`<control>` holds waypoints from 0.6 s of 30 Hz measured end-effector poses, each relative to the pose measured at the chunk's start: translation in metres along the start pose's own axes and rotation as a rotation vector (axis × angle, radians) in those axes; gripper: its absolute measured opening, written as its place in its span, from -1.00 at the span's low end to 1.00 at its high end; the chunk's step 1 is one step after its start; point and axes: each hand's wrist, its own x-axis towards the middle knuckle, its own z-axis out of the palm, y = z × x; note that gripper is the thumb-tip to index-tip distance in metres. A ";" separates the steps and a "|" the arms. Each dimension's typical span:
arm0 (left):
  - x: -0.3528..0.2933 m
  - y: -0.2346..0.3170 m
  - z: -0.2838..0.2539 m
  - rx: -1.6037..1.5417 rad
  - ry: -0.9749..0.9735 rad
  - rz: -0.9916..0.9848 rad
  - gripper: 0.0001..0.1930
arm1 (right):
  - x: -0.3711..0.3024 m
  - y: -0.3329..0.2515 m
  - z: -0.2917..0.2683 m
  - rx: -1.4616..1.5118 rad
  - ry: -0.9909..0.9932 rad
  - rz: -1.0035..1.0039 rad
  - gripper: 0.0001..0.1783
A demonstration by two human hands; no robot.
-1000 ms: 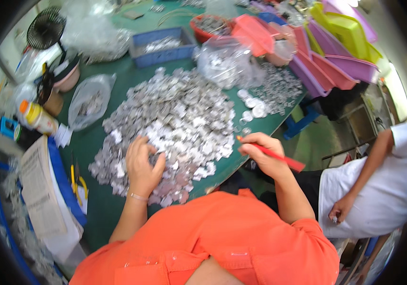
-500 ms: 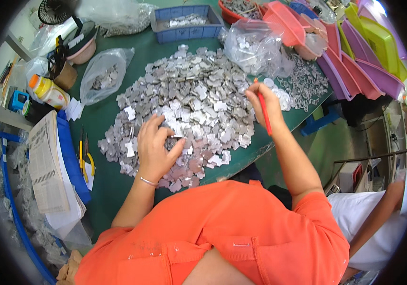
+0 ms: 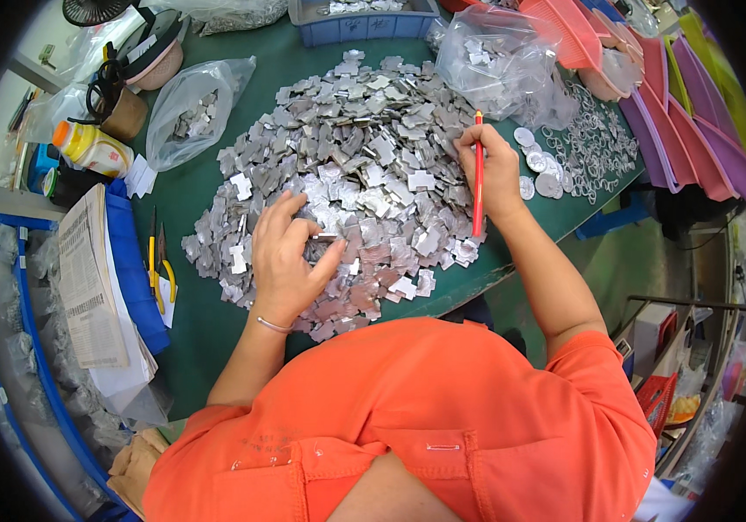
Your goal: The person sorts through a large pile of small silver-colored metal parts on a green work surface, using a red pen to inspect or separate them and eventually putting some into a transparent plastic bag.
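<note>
A large heap of small, flat, notched metal pieces covers the middle of the green table. At the heap's near left, my left hand is curled with a thin metal piece at its fingertips, seen edge-on between index finger and thumb. My right hand, at the heap's right edge, grips a red pen. The pen stands nearly vertical in the picture, its yellowish end up and its other end over the heap's near right edge.
Round metal discs and loose rings lie to the right. Clear bags and a blue tray stand at the back. Left are yellow-handled pliers, newspaper and a bottle. Stacked coloured trays fill the far right.
The view has shifted, so the table things sit higher. The red pen has swung from slanting to nearly upright. A thin metal piece now shows at my left fingertips. The white-clothed person has mostly left view.
</note>
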 end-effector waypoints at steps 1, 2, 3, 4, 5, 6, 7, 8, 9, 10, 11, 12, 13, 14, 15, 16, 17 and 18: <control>0.000 0.000 0.000 0.004 -0.002 -0.003 -0.76 | -0.004 -0.007 0.003 0.013 0.008 -0.053 -0.87; 0.000 0.000 0.000 0.003 -0.005 0.000 -0.75 | -0.009 -0.014 0.004 0.019 0.022 -0.104 -0.87; 0.001 0.000 0.000 0.004 -0.010 -0.003 -0.75 | -0.013 -0.021 0.007 0.026 0.034 -0.160 -0.87; 0.000 -0.001 0.000 0.005 -0.015 -0.006 -0.75 | -0.018 -0.027 0.010 0.057 -0.031 -0.229 -0.87; 0.000 -0.001 0.000 0.003 -0.013 -0.007 -0.75 | -0.021 -0.035 0.011 0.083 -0.096 -0.305 -0.87; 0.001 -0.001 0.000 0.002 -0.010 -0.007 -0.75 | -0.022 -0.048 0.011 0.093 -0.169 -0.313 -0.86; 0.000 -0.001 0.000 0.003 -0.008 -0.009 -0.75 | -0.022 -0.051 0.011 0.212 -0.239 -0.313 -0.86; -0.001 -0.001 -0.001 -0.002 -0.009 -0.014 -0.75 | -0.021 -0.050 0.011 0.206 -0.192 -0.285 -0.86; -0.001 -0.001 -0.001 0.001 -0.006 -0.007 -0.75 | -0.020 -0.049 0.011 0.202 -0.147 -0.258 -0.86; -0.001 -0.002 -0.002 0.005 -0.003 -0.002 -0.75 | -0.013 -0.047 0.010 0.151 -0.085 -0.221 -0.87; -0.001 -0.001 -0.001 0.003 -0.002 0.005 -0.74 | -0.004 -0.043 0.005 0.095 -0.023 -0.181 -0.87; -0.001 -0.002 -0.001 -0.018 -0.004 0.003 -0.75 | 0.004 -0.036 0.004 0.077 -0.002 -0.076 -0.86; -0.001 -0.002 0.001 -0.039 -0.006 0.000 -0.75 | 0.012 -0.020 0.003 -0.027 0.019 -0.125 -0.83; -0.002 -0.004 -0.001 -0.050 -0.005 -0.009 -0.75 | 0.018 -0.011 0.007 -0.053 0.014 -0.115 -0.81; -0.003 -0.003 -0.003 -0.045 -0.005 -0.011 -0.75 | 0.023 -0.007 0.011 -0.079 0.009 -0.105 -0.80; -0.003 -0.002 -0.005 -0.041 -0.005 -0.013 -0.75 | 0.025 -0.006 0.015 -0.068 -0.019 -0.072 -0.80; -0.004 -0.001 -0.005 -0.042 -0.012 -0.017 -0.75 | 0.025 -0.006 0.019 -0.061 -0.052 -0.033 -0.79; -0.004 -0.002 -0.005 -0.046 -0.011 -0.026 -0.76 | 0.025 -0.007 0.023 -0.055 -0.085 0.006 -0.78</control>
